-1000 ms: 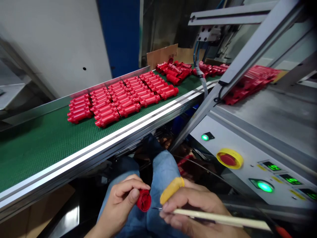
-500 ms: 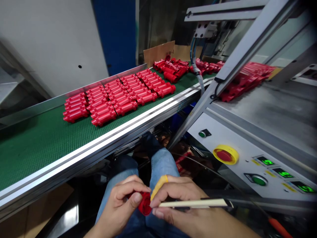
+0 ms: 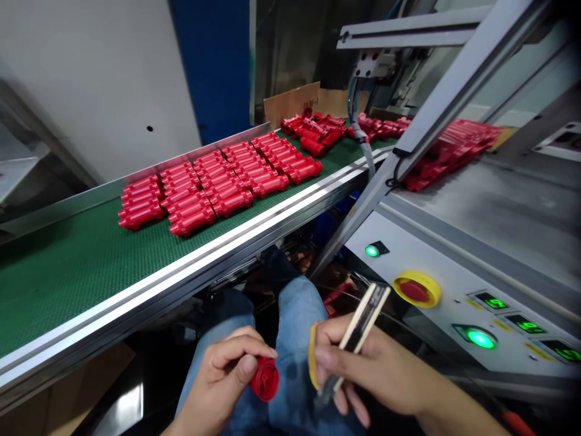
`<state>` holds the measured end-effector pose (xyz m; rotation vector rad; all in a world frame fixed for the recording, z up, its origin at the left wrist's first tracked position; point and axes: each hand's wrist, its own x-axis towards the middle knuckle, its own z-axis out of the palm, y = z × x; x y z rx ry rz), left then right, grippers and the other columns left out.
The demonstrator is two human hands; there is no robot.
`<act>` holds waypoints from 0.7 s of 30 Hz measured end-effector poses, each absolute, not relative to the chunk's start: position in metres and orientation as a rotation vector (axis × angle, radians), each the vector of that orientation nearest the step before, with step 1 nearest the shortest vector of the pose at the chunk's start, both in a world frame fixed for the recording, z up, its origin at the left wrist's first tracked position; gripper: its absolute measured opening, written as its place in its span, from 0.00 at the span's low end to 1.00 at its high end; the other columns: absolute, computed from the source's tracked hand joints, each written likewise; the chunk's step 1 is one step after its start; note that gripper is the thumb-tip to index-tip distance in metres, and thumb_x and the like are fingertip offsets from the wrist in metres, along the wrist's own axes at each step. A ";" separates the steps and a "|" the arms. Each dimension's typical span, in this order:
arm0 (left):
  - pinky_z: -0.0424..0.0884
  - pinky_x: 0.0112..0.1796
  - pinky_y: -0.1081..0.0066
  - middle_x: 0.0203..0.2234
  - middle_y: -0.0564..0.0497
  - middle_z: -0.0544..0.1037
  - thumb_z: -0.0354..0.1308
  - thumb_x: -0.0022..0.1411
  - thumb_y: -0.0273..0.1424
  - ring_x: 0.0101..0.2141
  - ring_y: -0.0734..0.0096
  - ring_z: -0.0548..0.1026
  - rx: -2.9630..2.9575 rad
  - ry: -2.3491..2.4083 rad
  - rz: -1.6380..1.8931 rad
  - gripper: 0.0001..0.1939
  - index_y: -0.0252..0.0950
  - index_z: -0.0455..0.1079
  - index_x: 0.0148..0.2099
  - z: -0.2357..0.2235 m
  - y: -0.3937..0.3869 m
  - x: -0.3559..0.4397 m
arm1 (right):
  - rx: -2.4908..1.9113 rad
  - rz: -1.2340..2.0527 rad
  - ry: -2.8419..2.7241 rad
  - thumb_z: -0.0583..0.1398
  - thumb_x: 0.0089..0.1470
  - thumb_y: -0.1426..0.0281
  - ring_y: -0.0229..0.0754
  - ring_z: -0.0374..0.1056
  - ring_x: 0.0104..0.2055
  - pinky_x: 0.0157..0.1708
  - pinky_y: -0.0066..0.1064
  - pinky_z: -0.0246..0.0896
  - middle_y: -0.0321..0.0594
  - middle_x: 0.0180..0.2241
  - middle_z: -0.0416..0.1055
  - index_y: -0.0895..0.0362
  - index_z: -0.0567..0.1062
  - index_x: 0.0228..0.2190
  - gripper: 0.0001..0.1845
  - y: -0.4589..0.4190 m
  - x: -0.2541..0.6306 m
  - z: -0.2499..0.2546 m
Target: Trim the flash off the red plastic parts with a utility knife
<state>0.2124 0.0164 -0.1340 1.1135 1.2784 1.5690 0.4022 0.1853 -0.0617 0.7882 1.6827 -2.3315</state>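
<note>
Left hand: clamped on a red ribbed plastic cylinder, lower middle of the frame
Right hand: closed around a slim pale stick tool, apart from the cylinder, yellow rubber finger cot on one finger
Upper left: rows of similar red plastic cylinders on a green conveyor belt

Left hand gripping red cylinder — right hand, wooden-handled pick

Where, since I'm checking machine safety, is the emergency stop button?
In the head view, the red emergency stop button sits on the control panel at right, beside the lit green button.
</note>
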 end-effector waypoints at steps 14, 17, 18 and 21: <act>0.73 0.50 0.66 0.50 0.40 0.80 0.73 0.54 0.46 0.52 0.54 0.76 0.238 1.053 1.764 0.28 0.39 0.78 0.55 -0.135 0.023 0.233 | 0.674 -1.496 2.931 0.53 0.66 0.67 0.29 0.63 0.25 0.25 0.20 0.56 0.35 0.22 0.66 0.60 0.69 0.24 0.19 0.135 0.383 -0.090; 0.75 0.46 0.68 0.41 0.41 0.82 0.74 0.57 0.37 0.42 0.61 0.80 0.075 0.870 1.770 0.24 0.36 0.77 0.54 -0.125 0.025 0.237 | 0.552 -1.213 3.216 0.56 0.66 0.70 0.33 0.69 0.30 0.30 0.21 0.64 0.39 0.29 0.71 0.59 0.75 0.31 0.13 0.145 0.394 -0.097; 0.76 0.45 0.67 0.39 0.42 0.82 0.73 0.58 0.35 0.40 0.62 0.81 0.075 0.881 1.795 0.26 0.37 0.75 0.57 -0.122 0.026 0.236 | 0.565 -1.166 3.294 0.57 0.65 0.71 0.34 0.72 0.32 0.33 0.21 0.68 0.42 0.33 0.73 0.58 0.78 0.36 0.09 0.148 0.398 -0.099; 0.78 0.41 0.62 0.38 0.43 0.83 0.69 0.62 0.35 0.35 0.60 0.83 0.083 0.948 1.807 0.31 0.41 0.64 0.65 -0.118 0.028 0.233 | 0.507 -1.236 3.456 0.63 0.60 0.76 0.36 0.78 0.43 0.46 0.19 0.75 0.45 0.46 0.76 0.55 0.77 0.50 0.17 0.152 0.409 -0.097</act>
